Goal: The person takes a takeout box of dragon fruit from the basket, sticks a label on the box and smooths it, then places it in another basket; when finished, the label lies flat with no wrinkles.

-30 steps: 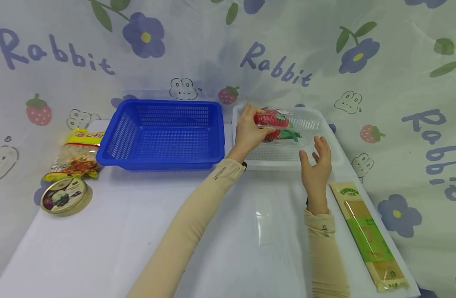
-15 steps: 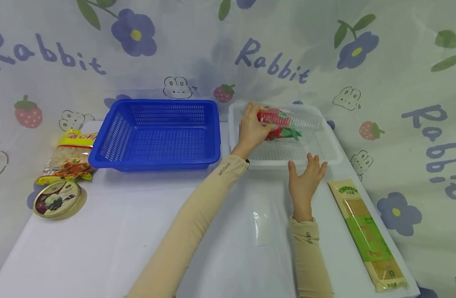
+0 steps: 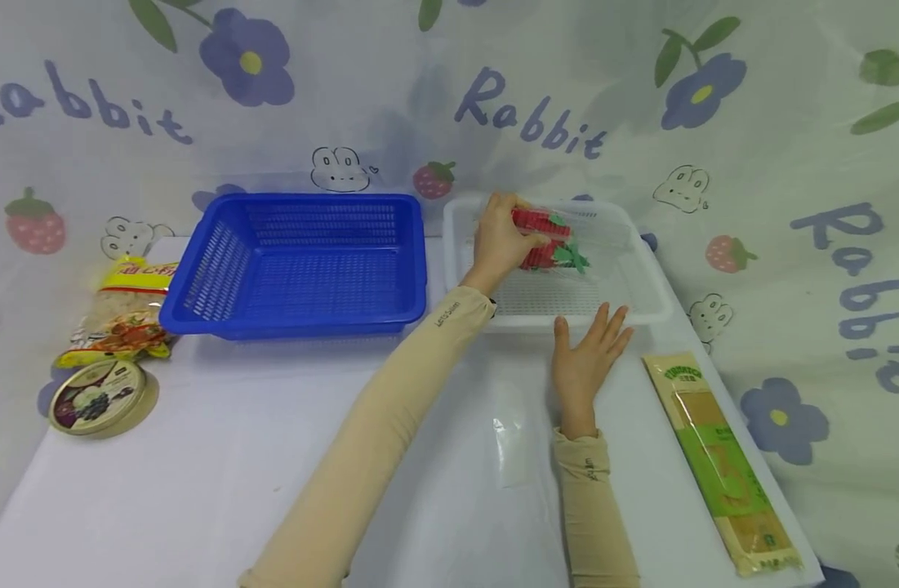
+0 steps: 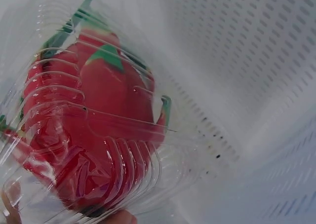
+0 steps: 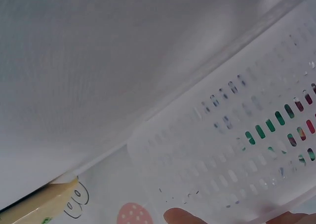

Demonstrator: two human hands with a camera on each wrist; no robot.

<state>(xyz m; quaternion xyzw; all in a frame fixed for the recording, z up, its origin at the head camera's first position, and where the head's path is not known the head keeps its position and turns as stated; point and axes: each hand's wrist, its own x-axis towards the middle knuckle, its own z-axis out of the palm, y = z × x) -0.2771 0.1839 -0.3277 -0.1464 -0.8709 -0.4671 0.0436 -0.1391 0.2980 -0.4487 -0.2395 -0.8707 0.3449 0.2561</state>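
**Clamshell held over the white basket, right hand at its near rim**

Far left of the frame, on the tabletop (image 3: 221, 457), sit a round tin (image 3: 96, 396) and, just behind it, a yellow snack bag (image 3: 126, 314). Moving right, I see a blue basket (image 3: 295, 261), with nothing showing inside it. Just beside it to the right stands the white basket (image 3: 643, 278).

My left hand (image 3: 499, 241) reaches over the white basket, and its grip is wrapped round the left end of a clear clamshell box (image 3: 559, 241) with red and green contents. The left wrist view shows the ribbed clear plastic (image 4: 94, 135) close up, with the basket's perforated floor behind it; I cannot tell whether the box touches that floor or hangs just above it. The box's long axis runs left to right across the frame, extending away from my left hand toward the basket's right side.

My right hand (image 3: 589, 355) lies lower, fingers straight and spread, fingertips at the near wall of the white basket; its wrist view shows a fingertip (image 5: 182, 216) against that wall. It holds nothing. The left hand is plainly nearer the box.

Farthest right, a long green-and-tan packet (image 3: 721, 461) lies along the tabletop edge.
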